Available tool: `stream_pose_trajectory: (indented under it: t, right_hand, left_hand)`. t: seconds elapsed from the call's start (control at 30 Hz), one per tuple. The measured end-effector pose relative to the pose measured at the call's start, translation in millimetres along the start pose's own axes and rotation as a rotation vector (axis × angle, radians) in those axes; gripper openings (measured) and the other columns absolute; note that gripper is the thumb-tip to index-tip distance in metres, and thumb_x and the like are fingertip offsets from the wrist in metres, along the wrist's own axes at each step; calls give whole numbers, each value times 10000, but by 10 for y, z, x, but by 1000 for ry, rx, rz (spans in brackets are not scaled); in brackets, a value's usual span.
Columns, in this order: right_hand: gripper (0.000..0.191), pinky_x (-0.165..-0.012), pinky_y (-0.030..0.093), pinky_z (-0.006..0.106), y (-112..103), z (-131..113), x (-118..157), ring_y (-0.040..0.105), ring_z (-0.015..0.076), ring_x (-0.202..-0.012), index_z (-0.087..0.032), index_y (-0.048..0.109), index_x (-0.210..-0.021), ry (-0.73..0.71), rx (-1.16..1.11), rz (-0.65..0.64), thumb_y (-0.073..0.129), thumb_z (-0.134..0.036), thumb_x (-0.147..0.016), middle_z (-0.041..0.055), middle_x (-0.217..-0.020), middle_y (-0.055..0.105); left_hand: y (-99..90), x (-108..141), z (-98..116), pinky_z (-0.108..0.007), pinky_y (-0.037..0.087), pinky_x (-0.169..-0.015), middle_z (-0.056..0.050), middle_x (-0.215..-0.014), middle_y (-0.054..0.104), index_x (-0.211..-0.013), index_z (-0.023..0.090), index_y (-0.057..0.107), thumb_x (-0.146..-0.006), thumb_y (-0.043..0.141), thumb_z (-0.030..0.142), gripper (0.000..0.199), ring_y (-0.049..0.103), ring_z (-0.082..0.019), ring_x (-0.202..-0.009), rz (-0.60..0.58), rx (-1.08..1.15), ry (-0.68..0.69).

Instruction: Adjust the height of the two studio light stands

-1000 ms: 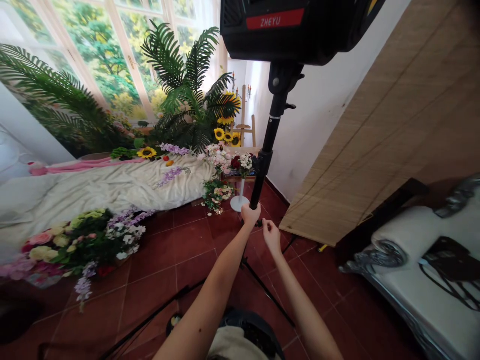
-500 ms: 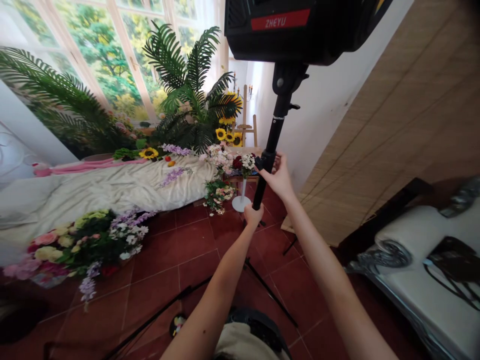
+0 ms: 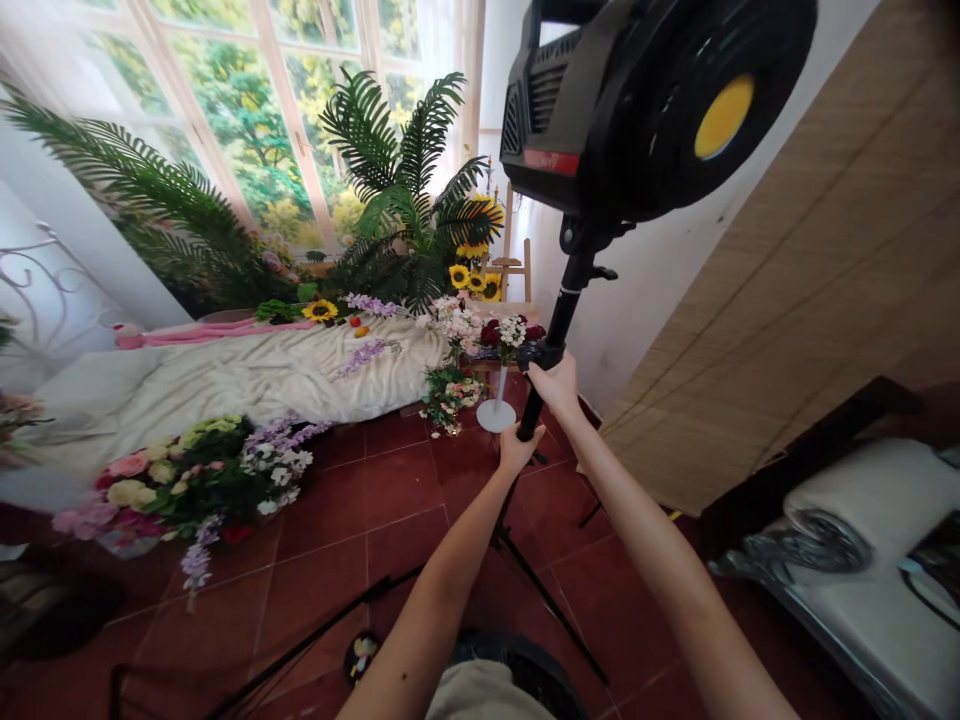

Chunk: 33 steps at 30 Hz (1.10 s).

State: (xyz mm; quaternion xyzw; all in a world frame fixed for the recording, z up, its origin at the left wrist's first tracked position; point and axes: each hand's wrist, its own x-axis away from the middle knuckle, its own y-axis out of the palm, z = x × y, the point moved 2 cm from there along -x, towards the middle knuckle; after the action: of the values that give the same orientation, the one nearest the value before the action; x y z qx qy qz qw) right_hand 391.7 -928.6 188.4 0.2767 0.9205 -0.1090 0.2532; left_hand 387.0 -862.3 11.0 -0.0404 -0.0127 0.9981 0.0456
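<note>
A black studio light point(image 3: 622, 120) with a yellow disc on its front face is mounted on top of a black light stand point(image 3: 556, 325). My left hand point(image 3: 519, 448) is wrapped round the stand's pole, below the collar. Higher up, my right hand point(image 3: 556, 385) grips the pole just under the black locking collar point(image 3: 541, 353), its thumb across the near side. Some fingers of both hands are hidden behind the pole. The stand's legs point(image 3: 555, 600) spread over the floor below my arms.
To the left, a bed with a cream cover point(image 3: 247, 370) has a large bunch of flowers point(image 3: 187, 470) before it. A palm plant point(image 3: 405, 190) and a wooden easel point(image 3: 517, 262) stand behind. At right are a wooden panel point(image 3: 772, 300) and a white padded seat point(image 3: 862, 560).
The light sits lower and further right in view, with its yellow front disc now showing. My right hand has closed round the pole below the collar; before, its fingers were looser beside it.
</note>
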Motion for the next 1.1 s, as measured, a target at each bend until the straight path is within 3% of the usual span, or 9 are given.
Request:
stream_pose_trajectory:
  t: [0.07,0.17,0.43,0.5,0.57,0.73,0.9,1.1]
  right_hand:
    - [203,-557,460,255,19,98,98,539,141,-606,-178,536,-762,23,-1,19,648,-215,-597,10,-686,600]
    - [171,-551,443,250,-1,250,211,517,132,-588,-184,506,-702,48,8,-51,627,-195,-581,-6,-643,567]
    - [218,-554,422,254,-122,618,400,489,116,-566,-183,492,-620,96,-82,-547,675,-293,-579,-23,-595,529]
    - [234,-550,413,251,-125,673,434,485,114,-562,-188,470,-595,89,-92,-613,672,-306,-592,-28,-584,517]
    - [225,-557,413,252,-117,708,466,484,114,-566,-188,470,-593,79,-88,-600,666,-298,-600,-25,-590,520]
    - [174,-580,428,266,-96,759,545,481,121,-578,-179,507,-632,91,-49,-427,655,-261,-591,-9,-616,540]
    - [212,-626,449,286,-112,832,593,513,135,-613,-176,521,-666,121,-52,-488,682,-297,-601,-3,-649,558]
    - [446,-806,470,338,-290,914,816,591,188,-877,-208,490,-1063,140,-21,-444,678,-398,-706,64,-978,621]
  left_hand:
    - [-1,-2,-20,-193,392,-501,15,-545,506,-605,151,572,-634,678,432,302,510,-105,-533,-9,-52,94]
    - [7,-17,-42,-196,393,-516,11,-555,511,-617,155,571,-648,665,408,272,496,-104,-545,-2,-111,142]
    - [58,-92,-172,-208,408,-509,4,-527,541,-561,144,548,-626,627,242,140,523,-112,-531,0,-158,126]
    - [75,-117,-225,-223,434,-526,-15,-548,576,-565,137,559,-615,616,189,92,549,-122,-541,-7,-146,127]
    - [82,-131,-258,-232,446,-528,-30,-555,593,-559,134,560,-602,606,157,67,562,-131,-543,-4,-131,141]
    - [73,-132,-272,-256,479,-553,-46,-557,618,-593,132,592,-584,608,140,20,613,-182,-614,-1,-113,162]
    - [89,-147,-328,-276,500,-611,-63,-627,653,-665,122,625,-591,618,142,77,621,-195,-670,-8,-83,137]
    - [124,-122,-314,-269,492,-657,-57,-706,667,-756,116,661,-648,630,239,166,595,-155,-674,-54,62,155]
